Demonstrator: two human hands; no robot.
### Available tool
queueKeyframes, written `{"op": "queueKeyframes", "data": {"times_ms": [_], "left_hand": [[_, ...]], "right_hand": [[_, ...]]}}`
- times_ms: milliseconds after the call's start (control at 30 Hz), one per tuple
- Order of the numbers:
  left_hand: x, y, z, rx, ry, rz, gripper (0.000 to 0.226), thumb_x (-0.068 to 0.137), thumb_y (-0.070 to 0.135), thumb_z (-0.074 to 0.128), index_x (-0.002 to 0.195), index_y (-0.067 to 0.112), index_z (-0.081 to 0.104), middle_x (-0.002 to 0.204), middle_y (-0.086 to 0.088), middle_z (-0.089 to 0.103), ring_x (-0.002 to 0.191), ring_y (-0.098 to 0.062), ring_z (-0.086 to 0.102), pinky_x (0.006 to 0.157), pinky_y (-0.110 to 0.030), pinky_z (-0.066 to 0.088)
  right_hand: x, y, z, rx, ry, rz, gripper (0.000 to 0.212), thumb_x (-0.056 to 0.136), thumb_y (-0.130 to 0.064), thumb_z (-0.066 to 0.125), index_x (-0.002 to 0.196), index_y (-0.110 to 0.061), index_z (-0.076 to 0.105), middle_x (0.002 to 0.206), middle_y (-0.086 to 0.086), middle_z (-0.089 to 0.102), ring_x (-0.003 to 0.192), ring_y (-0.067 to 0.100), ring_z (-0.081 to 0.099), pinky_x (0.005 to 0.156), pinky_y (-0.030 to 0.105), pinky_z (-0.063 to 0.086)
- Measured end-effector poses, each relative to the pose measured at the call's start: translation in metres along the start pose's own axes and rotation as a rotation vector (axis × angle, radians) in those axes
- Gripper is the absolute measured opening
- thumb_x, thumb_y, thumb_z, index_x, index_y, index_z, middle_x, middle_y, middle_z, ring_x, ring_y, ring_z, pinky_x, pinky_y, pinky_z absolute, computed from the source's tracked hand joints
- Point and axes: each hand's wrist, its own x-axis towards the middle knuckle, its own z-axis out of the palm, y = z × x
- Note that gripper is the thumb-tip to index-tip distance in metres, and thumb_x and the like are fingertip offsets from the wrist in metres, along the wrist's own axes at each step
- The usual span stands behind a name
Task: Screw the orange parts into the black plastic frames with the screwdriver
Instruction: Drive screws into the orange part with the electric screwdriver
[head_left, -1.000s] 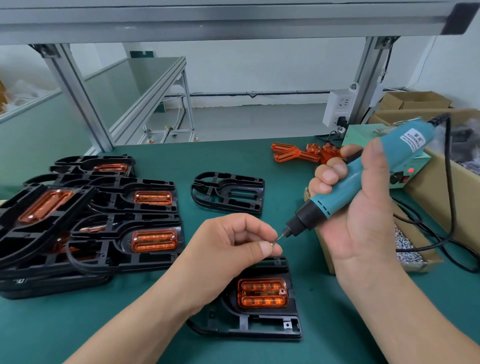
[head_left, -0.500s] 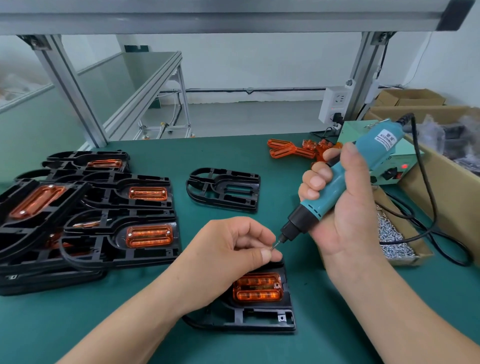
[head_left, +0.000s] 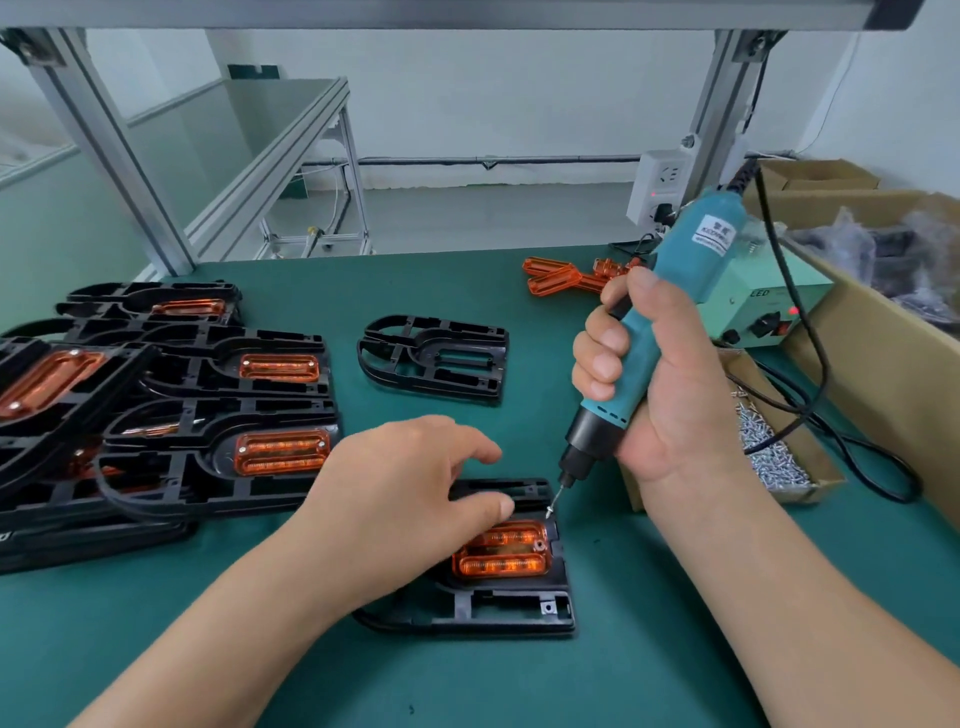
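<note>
A black plastic frame (head_left: 509, 608) lies in front of me on the green table, with an orange part (head_left: 501, 556) seated in it. My left hand (head_left: 410, 499) rests on the frame, fingers spread, thumb touching the orange part's upper edge. My right hand (head_left: 670, 395) grips a teal electric screwdriver (head_left: 660, 332), held nearly upright. Its bit carries a small screw (head_left: 550, 512) just above the orange part's upper right corner.
Several black frames fitted with orange parts (head_left: 208, 415) are stacked at the left. An empty black frame (head_left: 434, 358) lies mid-table. Loose orange parts (head_left: 566, 278) sit at the back. A cardboard box of screws (head_left: 769, 457), a green power unit (head_left: 774, 312) and cables are at the right.
My left hand let go of the screw at the bit and dropped onto the frame, fingers spread. The screwdriver swung more upright and its tip came down to the orange part's corner.
</note>
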Motion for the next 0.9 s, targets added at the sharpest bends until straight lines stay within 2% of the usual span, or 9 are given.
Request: {"op": "queueKeyframes", "data": {"times_ms": [100, 267, 567, 667, 767, 833, 900], "left_hand": [[0.001, 0.003, 0.004, 0.176, -0.043, 0.013, 0.067, 0.081, 0.082, 0.051, 0.140, 0.050, 0.052, 0.082, 0.028, 0.044, 0.077, 0.003, 0.050, 0.065, -0.016, 0.033], [0.002, 0.005, 0.007, 0.236, -0.075, -0.021, 0.063, 0.084, 0.082, 0.051, 0.136, 0.048, 0.056, 0.091, 0.024, 0.045, 0.099, -0.002, 0.061, 0.075, -0.027, 0.047], [0.005, 0.007, 0.009, 0.281, -0.098, -0.063, 0.055, 0.085, 0.080, 0.055, 0.128, 0.046, 0.058, 0.095, 0.022, 0.049, 0.099, -0.004, 0.061, 0.070, -0.029, 0.041], [0.006, 0.007, 0.011, 0.279, -0.085, -0.066, 0.052, 0.085, 0.078, 0.058, 0.126, 0.045, 0.058, 0.104, 0.021, 0.058, 0.100, -0.005, 0.062, 0.070, -0.030, 0.040], [0.007, 0.008, 0.013, 0.268, -0.077, -0.083, 0.051, 0.085, 0.076, 0.061, 0.124, 0.044, 0.059, 0.099, 0.021, 0.058, 0.094, -0.006, 0.062, 0.068, -0.029, 0.039], [0.006, 0.008, 0.013, 0.268, -0.071, -0.091, 0.050, 0.084, 0.076, 0.062, 0.122, 0.043, 0.059, 0.092, 0.022, 0.054, 0.086, -0.005, 0.057, 0.064, -0.026, 0.037], [0.006, 0.007, 0.013, 0.262, -0.067, -0.090, 0.050, 0.084, 0.076, 0.062, 0.122, 0.043, 0.059, 0.094, 0.022, 0.058, 0.088, -0.006, 0.060, 0.067, -0.026, 0.042]], "right_hand": [[-0.001, 0.003, 0.000, -0.032, -0.052, 0.024, 0.016, 0.097, -0.031, 0.064, 0.088, -0.017, 0.063, 0.065, -0.002, 0.047, 0.048, 0.010, 0.047, 0.044, 0.022, 0.041], [-0.004, 0.008, 0.002, -0.070, -0.123, 0.078, 0.017, 0.092, -0.033, 0.068, 0.087, -0.018, 0.063, 0.064, -0.002, 0.048, 0.047, 0.011, 0.048, 0.043, 0.023, 0.041], [-0.011, 0.010, 0.011, -0.151, -0.173, 0.080, 0.022, 0.088, -0.032, 0.070, 0.088, -0.014, 0.057, 0.062, 0.002, 0.047, 0.045, 0.014, 0.046, 0.043, 0.024, 0.039], [-0.015, 0.008, 0.013, -0.182, -0.267, 0.051, 0.019, 0.090, -0.029, 0.071, 0.088, -0.015, 0.058, 0.062, 0.001, 0.047, 0.043, 0.015, 0.046, 0.044, 0.022, 0.038], [-0.019, 0.007, 0.017, -0.187, -0.405, 0.032, 0.032, 0.086, -0.036, 0.083, 0.091, -0.013, 0.061, 0.062, 0.002, 0.048, 0.042, 0.015, 0.047, 0.045, 0.022, 0.040], [-0.022, 0.006, 0.019, -0.201, -0.479, 0.020, 0.038, 0.088, -0.038, 0.082, 0.089, -0.010, 0.057, 0.062, 0.002, 0.049, 0.042, 0.016, 0.048, 0.047, 0.022, 0.042], [-0.024, 0.006, 0.021, -0.236, -0.524, 0.005, 0.046, 0.090, -0.038, 0.081, 0.086, -0.006, 0.049, 0.062, 0.003, 0.049, 0.042, 0.017, 0.049, 0.048, 0.023, 0.043]]}}
